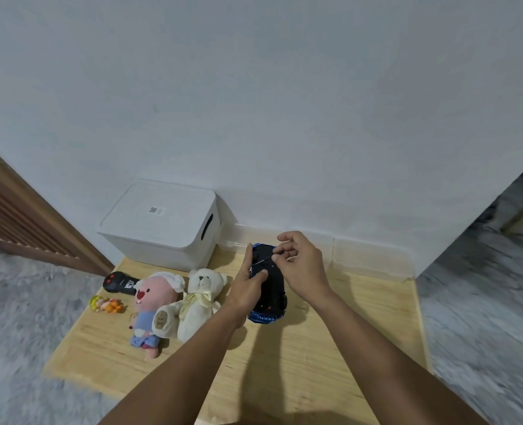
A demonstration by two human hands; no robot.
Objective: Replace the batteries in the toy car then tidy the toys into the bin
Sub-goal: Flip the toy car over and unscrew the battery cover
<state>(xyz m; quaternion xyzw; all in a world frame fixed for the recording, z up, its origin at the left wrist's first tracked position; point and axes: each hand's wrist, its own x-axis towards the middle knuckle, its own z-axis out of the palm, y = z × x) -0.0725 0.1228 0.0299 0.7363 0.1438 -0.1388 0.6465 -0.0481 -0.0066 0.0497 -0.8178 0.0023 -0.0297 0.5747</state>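
Left hand point(248, 285) grips the upturned blue toy car point(267, 285), thumb pressed on its black underside. Right hand point(300, 265) pinches a thin tool shaft against that underside, remaining fingers curled. Both forearms extend forward. Left of the car: two plush toys, one small figure, one remote. One lidded white bin point(162, 225) behind them.

a low wooden table point(330, 348) carries everything. left of the left hand point(248, 286) lie a cream teddy bear point(198, 302) and a pink plush point(152, 308); further left, a black remote point(119, 283) and a small yellow-orange figure point(105, 303). beyond the hand, up-left, stands a lidded white bin point(159, 228).
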